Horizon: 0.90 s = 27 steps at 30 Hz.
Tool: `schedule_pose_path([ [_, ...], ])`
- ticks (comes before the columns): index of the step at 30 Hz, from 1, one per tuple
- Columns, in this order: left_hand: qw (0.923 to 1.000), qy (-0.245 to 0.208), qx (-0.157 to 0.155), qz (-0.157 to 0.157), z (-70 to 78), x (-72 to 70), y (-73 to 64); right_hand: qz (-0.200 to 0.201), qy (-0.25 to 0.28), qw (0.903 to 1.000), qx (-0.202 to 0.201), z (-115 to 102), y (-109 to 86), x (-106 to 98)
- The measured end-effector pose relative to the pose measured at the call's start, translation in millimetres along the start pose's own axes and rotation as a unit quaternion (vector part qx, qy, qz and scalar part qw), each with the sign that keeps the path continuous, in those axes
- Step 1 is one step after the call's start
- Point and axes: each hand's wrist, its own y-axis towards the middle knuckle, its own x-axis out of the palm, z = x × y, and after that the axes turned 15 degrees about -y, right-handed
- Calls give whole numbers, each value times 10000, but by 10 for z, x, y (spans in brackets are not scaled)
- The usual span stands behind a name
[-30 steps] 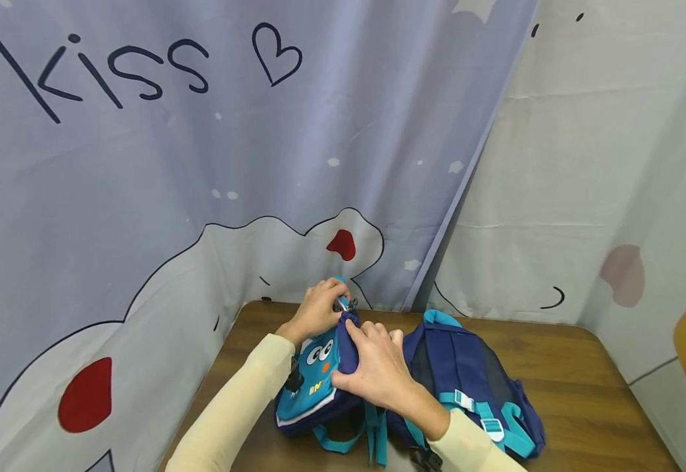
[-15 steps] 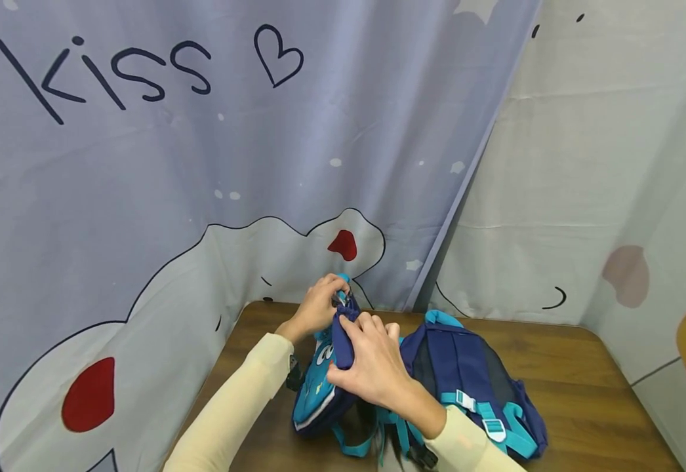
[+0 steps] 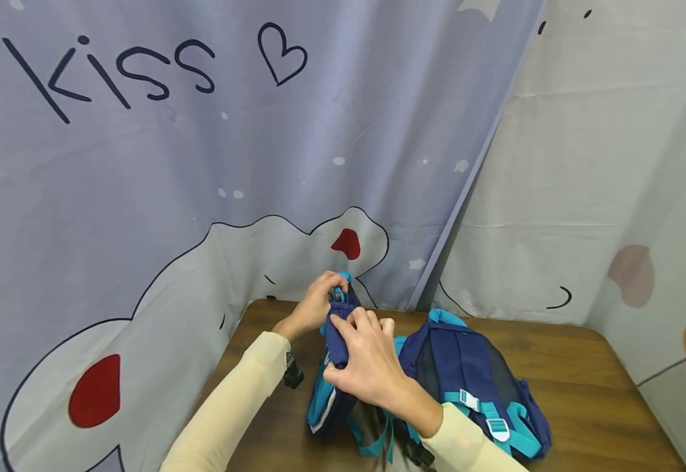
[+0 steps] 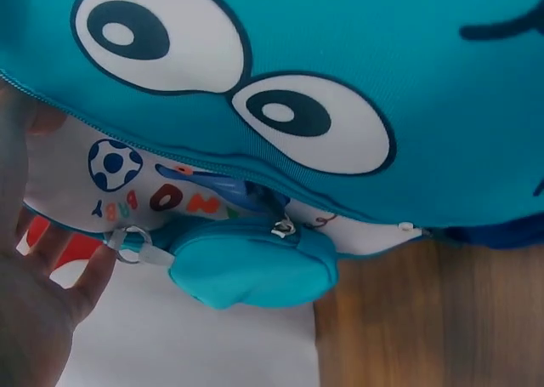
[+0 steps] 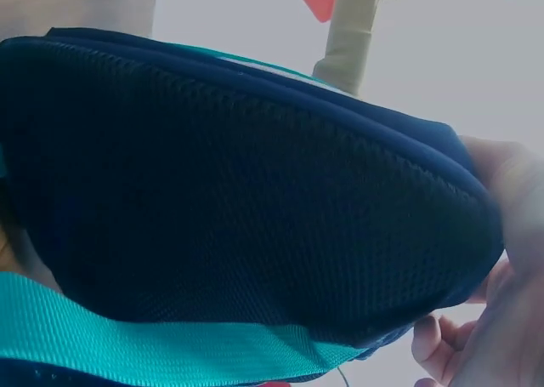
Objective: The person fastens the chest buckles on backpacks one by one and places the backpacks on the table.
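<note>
A small teal-and-navy backpack (image 3: 336, 347) stands nearly edge-on on the wooden table, between both hands. At its top, beside the blue handle loop (image 3: 345, 278), my left hand (image 3: 319, 295) grips the bag. My right hand (image 3: 369, 357) holds its navy side, thumb low and fingers over the upper edge. Cartoon eyes (image 4: 316, 123) show on the front in the left wrist view. Below them a teal pouch (image 4: 251, 268) hangs by a metal ring near the left fingers. The right wrist view shows the dark mesh back (image 5: 255, 200) and a teal strap (image 5: 170, 349).
A second navy backpack (image 3: 458, 354) lies to the right, its teal straps and white buckles facing up. Black buckles (image 3: 418, 452) lie by the right wrist. A printed curtain (image 3: 142, 164) hangs behind the table (image 3: 603, 393).
The small backpack has turned, so its front with the eyes has swung out of the head view and its side shows. Its bottom has shifted right. Both hands keep hold of it.
</note>
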Motion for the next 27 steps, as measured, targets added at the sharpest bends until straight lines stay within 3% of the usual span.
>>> schedule_pose_path([
  [8,9998,-156,-1,-84,14,-81,-32,81,-154,9995,-252,-77,21,-30],
  [17,9997,-66,117,-211,-16,-237,-163,-71,-269,9969,-742,-191,36,-36],
  [23,9993,-225,-78,-285,-12,-341,-222,-248,-495,9932,-1020,-257,21,-2],
  [27,9987,-268,-395,-199,-2,-402,-242,-67,-540,9926,-1085,-307,-9,66],
])
